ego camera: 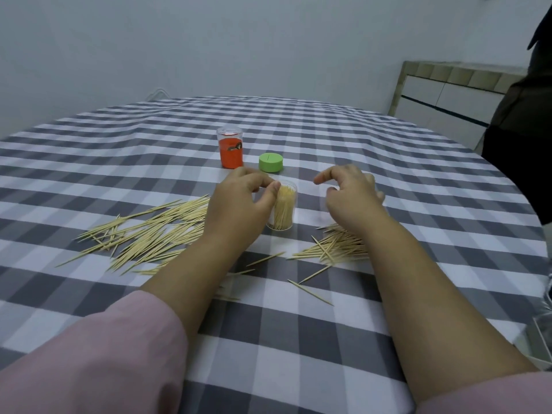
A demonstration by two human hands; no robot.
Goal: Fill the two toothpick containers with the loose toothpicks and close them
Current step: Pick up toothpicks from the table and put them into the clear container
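Your left hand (239,198) curls its fingers and thumb around the rim of the clear toothpick container (283,208), gripping it just at the open top. That container stands upright on the checked tablecloth (298,339) and is packed nearly full with toothpicks standing on end. Your right hand (349,189) hovers just beside it, fingers loosely bent and spread, holding nothing.

Beyond your left fingers lies the green lid (271,162), flat on the cloth, off its container. Just left of the lid stands the second container (230,148), upright, with an orange label around its lower part; whether it holds any toothpicks you cannot tell.

A large spread of loose toothpicks (143,234) lies to the left of your left wrist, and a smaller pile (334,246) sits under your right wrist.
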